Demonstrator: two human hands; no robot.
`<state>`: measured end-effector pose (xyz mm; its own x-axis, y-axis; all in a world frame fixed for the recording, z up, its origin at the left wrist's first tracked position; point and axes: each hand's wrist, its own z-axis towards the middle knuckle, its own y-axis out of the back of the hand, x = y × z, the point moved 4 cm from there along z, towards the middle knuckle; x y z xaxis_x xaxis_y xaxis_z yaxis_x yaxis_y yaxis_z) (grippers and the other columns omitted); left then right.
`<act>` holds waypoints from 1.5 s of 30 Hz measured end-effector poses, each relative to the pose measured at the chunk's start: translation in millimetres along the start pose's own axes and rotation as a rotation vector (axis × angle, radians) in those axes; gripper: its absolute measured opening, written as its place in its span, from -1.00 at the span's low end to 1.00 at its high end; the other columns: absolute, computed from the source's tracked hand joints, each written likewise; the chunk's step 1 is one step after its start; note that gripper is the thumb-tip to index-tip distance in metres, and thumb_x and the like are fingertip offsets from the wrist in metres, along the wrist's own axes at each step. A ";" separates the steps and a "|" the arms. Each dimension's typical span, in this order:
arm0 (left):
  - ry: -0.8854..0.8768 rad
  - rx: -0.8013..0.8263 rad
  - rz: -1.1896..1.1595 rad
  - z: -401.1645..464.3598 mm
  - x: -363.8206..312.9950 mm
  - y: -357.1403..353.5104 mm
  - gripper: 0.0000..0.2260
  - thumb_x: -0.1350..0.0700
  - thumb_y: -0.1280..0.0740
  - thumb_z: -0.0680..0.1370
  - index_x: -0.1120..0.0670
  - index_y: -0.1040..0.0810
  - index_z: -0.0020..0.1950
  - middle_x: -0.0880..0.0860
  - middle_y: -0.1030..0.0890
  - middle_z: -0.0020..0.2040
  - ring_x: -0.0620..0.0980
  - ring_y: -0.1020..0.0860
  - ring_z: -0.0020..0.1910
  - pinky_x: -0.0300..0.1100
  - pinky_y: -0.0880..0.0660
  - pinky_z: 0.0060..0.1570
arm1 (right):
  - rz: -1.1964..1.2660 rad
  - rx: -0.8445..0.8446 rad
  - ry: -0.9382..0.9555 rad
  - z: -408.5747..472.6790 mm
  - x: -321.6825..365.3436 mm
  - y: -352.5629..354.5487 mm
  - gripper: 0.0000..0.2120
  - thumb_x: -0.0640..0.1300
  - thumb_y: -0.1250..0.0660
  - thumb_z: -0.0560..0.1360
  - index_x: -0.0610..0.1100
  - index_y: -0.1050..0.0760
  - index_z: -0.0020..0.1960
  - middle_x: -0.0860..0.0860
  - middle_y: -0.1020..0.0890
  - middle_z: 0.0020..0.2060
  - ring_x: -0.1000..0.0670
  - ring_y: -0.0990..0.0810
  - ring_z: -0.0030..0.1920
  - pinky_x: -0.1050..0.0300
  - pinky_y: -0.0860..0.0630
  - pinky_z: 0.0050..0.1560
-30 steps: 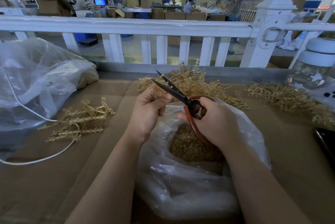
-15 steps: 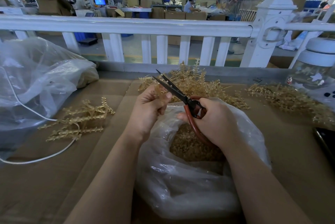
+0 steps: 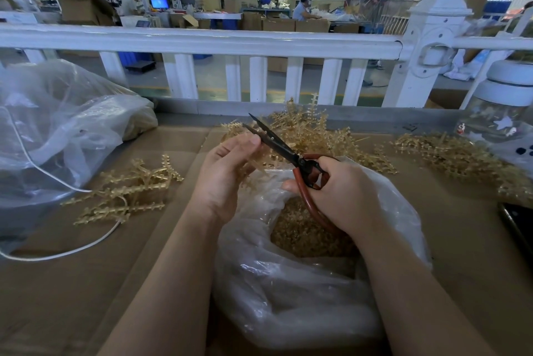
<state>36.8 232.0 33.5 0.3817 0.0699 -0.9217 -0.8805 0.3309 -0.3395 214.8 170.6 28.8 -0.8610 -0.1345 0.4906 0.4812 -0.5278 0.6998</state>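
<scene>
— Where are the scissors (image 3: 288, 151)?

— In the right hand (image 3: 343, 197), above the mouth of a clear bag (image 3: 288, 298). Its grip is curled through the red handles, and the black blades point up and to the left, a little apart at the tips.

— And the left hand (image 3: 227, 171)?

— Its grip pinches a golden plastic sprig (image 3: 257, 166), thumb on top, right beside the blades. Whether the blades touch the sprig cannot be told.

— What is in the bag?

— Small golden cut pieces (image 3: 300, 234), heaped below both hands.

— Around them?

— A pile of sprigs (image 3: 317, 136) lies just behind the hands on the cardboard-covered bench (image 3: 86, 283). A few loose sprigs (image 3: 129, 191) lie to the left, with a white cord (image 3: 57, 252) running past them. A large clear sack (image 3: 57, 130) sits at the far left, and a white railing (image 3: 202, 41) runs along the back.
</scene>
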 end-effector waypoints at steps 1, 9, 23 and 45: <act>-0.009 0.004 -0.004 0.1 -0.2 -0.1 -0.75 0.09 -0.41 0.44 0.18 -0.61 0.05 0.10 -0.64 -0.03 -0.01 -0.58 -0.04 -0.17 -0.46 0.04 | 0.012 0.001 0.001 -0.1 -0.2 -0.2 -0.41 0.59 -0.21 0.27 0.14 -0.60 -0.06 0.36 -0.49 -0.38 0.35 -0.49 -0.32 0.47 -0.32 -0.42; -0.158 -0.050 0.054 2.6 -0.3 -1.6 -0.90 0.27 -0.32 0.58 0.20 -0.61 -0.10 -0.05 -0.68 -0.25 -0.18 -0.63 -0.23 -0.35 -0.52 -0.16 | 0.035 0.037 0.004 0.6 -1.1 -2.0 -0.37 0.57 -0.25 0.27 0.10 -0.64 0.00 0.29 -0.55 -0.34 0.31 -0.53 -0.27 0.45 -0.38 -0.34; -0.186 -0.029 0.103 -0.9 -1.9 -8.7 -0.90 0.28 -0.40 0.51 0.16 -0.62 -0.20 0.15 -0.68 -0.09 0.04 -0.63 -0.04 -0.14 -0.57 0.10 | -0.044 -0.058 0.031 -0.6 -0.8 0.0 -0.40 0.62 -0.15 0.30 0.10 -0.53 -0.16 0.32 -0.45 -0.40 0.33 -0.45 -0.34 0.43 -0.24 -0.37; -0.243 -0.117 0.094 2.0 -2.4 -4.9 -0.94 0.32 -0.33 0.58 0.28 -0.59 -0.06 0.08 -0.67 -0.17 -0.05 -0.61 -0.15 -0.22 -0.54 -0.03 | -0.100 -0.042 0.021 1.1 -3.5 -0.4 -0.34 0.62 -0.13 0.30 0.06 -0.53 -0.07 0.24 -0.53 -0.30 0.16 -0.51 -0.26 0.23 -0.51 -0.30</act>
<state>40.8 232.2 37.7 0.3408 0.3232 -0.8828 -0.9362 0.2025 -0.2873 217.8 172.2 27.4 -0.9077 -0.0972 0.4082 0.3862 -0.5739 0.7221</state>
